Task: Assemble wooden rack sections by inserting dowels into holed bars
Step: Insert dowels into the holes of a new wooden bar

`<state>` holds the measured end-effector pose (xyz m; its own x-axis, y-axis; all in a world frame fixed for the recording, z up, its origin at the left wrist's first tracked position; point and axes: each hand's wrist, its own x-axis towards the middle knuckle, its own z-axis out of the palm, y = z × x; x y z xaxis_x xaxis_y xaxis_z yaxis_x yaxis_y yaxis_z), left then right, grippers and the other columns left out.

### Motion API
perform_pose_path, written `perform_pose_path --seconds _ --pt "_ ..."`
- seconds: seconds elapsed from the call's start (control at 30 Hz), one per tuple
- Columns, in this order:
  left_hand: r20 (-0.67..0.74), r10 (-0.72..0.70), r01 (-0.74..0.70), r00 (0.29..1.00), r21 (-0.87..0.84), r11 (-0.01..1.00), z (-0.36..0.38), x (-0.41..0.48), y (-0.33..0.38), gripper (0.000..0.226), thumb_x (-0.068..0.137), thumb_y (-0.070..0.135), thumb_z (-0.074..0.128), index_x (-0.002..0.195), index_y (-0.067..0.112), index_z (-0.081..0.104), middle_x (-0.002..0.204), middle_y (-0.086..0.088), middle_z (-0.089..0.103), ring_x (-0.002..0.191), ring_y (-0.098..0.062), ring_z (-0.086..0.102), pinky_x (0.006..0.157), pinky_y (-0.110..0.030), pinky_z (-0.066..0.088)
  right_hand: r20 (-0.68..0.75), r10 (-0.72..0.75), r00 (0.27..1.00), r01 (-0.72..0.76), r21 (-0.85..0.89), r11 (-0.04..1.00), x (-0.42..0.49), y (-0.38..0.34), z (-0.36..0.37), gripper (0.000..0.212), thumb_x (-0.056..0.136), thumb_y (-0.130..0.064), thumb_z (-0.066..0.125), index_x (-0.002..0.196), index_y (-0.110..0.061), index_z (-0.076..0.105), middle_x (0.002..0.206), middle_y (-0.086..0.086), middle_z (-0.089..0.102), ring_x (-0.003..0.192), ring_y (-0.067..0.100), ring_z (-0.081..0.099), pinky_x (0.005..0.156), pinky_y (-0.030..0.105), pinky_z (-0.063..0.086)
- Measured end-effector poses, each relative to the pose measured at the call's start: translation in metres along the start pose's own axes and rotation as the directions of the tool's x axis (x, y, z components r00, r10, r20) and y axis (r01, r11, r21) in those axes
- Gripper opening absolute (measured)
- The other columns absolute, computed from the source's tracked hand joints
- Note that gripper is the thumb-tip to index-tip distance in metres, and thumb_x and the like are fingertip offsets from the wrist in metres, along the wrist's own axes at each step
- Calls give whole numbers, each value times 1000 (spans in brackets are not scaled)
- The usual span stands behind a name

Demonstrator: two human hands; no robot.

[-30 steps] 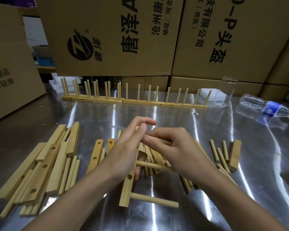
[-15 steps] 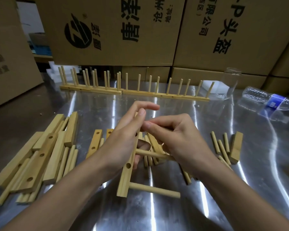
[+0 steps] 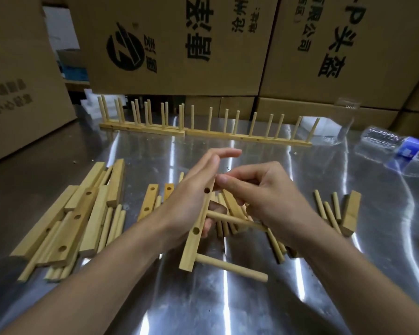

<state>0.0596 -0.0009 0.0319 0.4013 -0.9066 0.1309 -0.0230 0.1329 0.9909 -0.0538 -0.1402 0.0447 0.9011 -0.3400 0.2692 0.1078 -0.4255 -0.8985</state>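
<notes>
The left grip [image 3: 191, 197] clasps the holed bar [image 3: 190, 252], 2 dowels [image 3: 230, 267] seated right of it; the right grip [image 3: 271, 197] pinches a mostly hidden 3rd dowel at its top; finished rack sections [image 3: 249, 137] stand beyond; loose bars [image 3: 82, 213] wait left

Both arms are uncovered all the way from the near edge of the view to the fingertips. The left forearm [image 3: 102, 274] is long and slim, narrowing evenly to a slender wrist. The right forearm [image 3: 348, 269] is much the same build and broadens toward the near right corner. The left hand [image 3: 191, 197] is narrow with a smooth back, and its fingers [image 3: 225, 153] are long and thin with rounded tips. The right hand [image 3: 271, 197] shows soft knuckle ridges across its back. A short, plain nail shows on one of its fingers [image 3: 224, 180].
</notes>
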Motion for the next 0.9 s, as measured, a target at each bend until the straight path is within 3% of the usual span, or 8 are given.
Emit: perform_pose_path --seconds 0.1,0.27,0.37,0.4,0.5,0.63,0.77,0.9 --pt "-52 36 -34 998 41 999 5 0 -1 39 114 55 26 135 53 58 114 -7 63 51 -9 54 38 -25 39 7 -14 1000 14 -16 1000 -3 -5 -4 20 99 -38 71 97 -23 84 69 19 62 59 23 47 55 36 38" --pt "-20 41 -42 999 -89 995 -4 2 3 39 114 50 29 138 52 60 86 9 73 46 -11 48 35 -23 40 -24 -118 993 110 -209 972 -4 -10 -15 13 94 -35 78 105 -28 76 77 -3 72 65 9 64 59 23 48" --pt "46 0 10 999 -219 976 -10 4 7 42 115 47 28 142 48 60 103 -9 77 41 -10 46 34 -21 40 -45 -220 974 182 -413 892 -4 -9 -18 10 97 -39 72 97 -29 74 69 -7 66 61 13 60 56 23 44" --pt "68 -4 21 998 -242 970 -11 4 6 43 115 47 28 143 47 59 100 -12 77 40 -10 47 34 -21 41 -36 -230 973 192 -438 878 -5 -8 -16 12 99 -40 69 96 -29 72 68 -8 64 60 13 58 56 22 41" --pt "88 -23 43 996 -231 972 -13 4 4 43 115 49 27 144 49 58 98 -12 76 40 -10 49 34 -21 42 -5 -197 980 177 -411 894 -5 -8 -11 18 101 -45 62 97 -28 68 68 -5 60 59 12 53 55 22 39" --pt "94 -54 69 994 -168 983 -9 2 5 41 113 54 29 142 53 57 98 -13 71 42 -9 50 37 -23 44 35 -138 990 141 -379 915 -5 -10 -11 30 96 -54 59 102 -30 76 66 -1 63 57 12 54 56 30 42" --pt "57 -50 53 997 -56 997 -3 -1 5 40 113 56 27 140 55 56 133 -21 62 44 -10 54 40 -23 42 38 -128 991 133 -355 925 -6 -13 -9 25 101 -45 62 109 -31 81 61 7 61 54 24 52 56 38 43" --pt "23 -42 42 999 26 999 1 -5 8 39 112 57 27 136 55 57 131 -15 57 49 -8 53 42 -23 43 73 -117 990 132 -258 957 -7 -15 -12 23 105 -39 62 107 -32 83 52 6 41 48 15 36 50 27 32"
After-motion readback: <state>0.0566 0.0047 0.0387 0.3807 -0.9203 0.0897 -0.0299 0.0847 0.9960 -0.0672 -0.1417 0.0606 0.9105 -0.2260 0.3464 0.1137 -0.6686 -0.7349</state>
